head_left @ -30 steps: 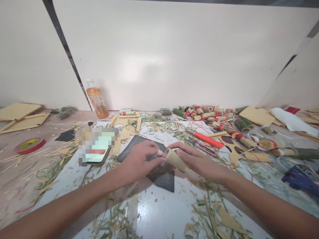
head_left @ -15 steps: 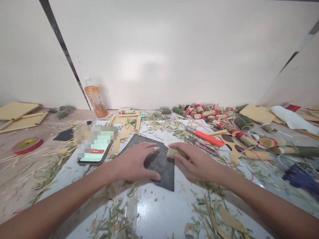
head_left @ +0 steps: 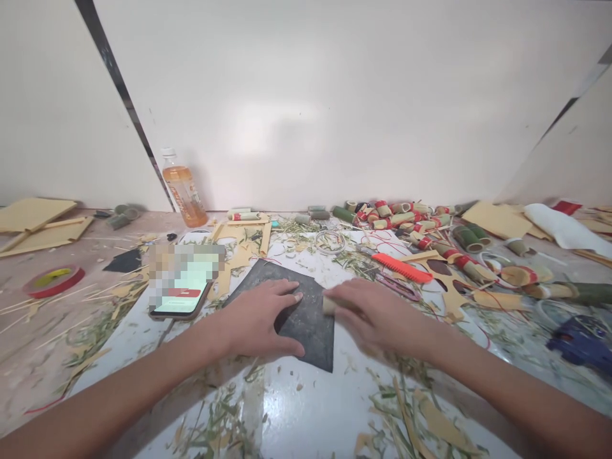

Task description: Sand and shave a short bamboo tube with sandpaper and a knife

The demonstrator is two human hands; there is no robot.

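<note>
My left hand [head_left: 258, 319] lies flat, fingers spread, on a dark sheet of sandpaper [head_left: 306, 319] in the middle of the littered table. My right hand [head_left: 370, 312] is closed over a short pale bamboo tube [head_left: 329, 305], pressing it against the sheet's right edge. This hand is slightly blurred by motion. Only the tube's left end shows from under the fingers.
A phone [head_left: 179, 290] lies left of the sheet, an orange drink bottle [head_left: 183, 189] behind it. Red tape roll [head_left: 54, 280] at far left. Bamboo pieces with red bands [head_left: 406, 220], an orange comb [head_left: 400, 268] and a blue glue gun [head_left: 578, 341] crowd the right. Shavings cover the table.
Both hands came down from holding the tube above the sheet. The left hand let go and flattened on the sandpaper; the right hand pressed the tube onto it and slid it nearer.
</note>
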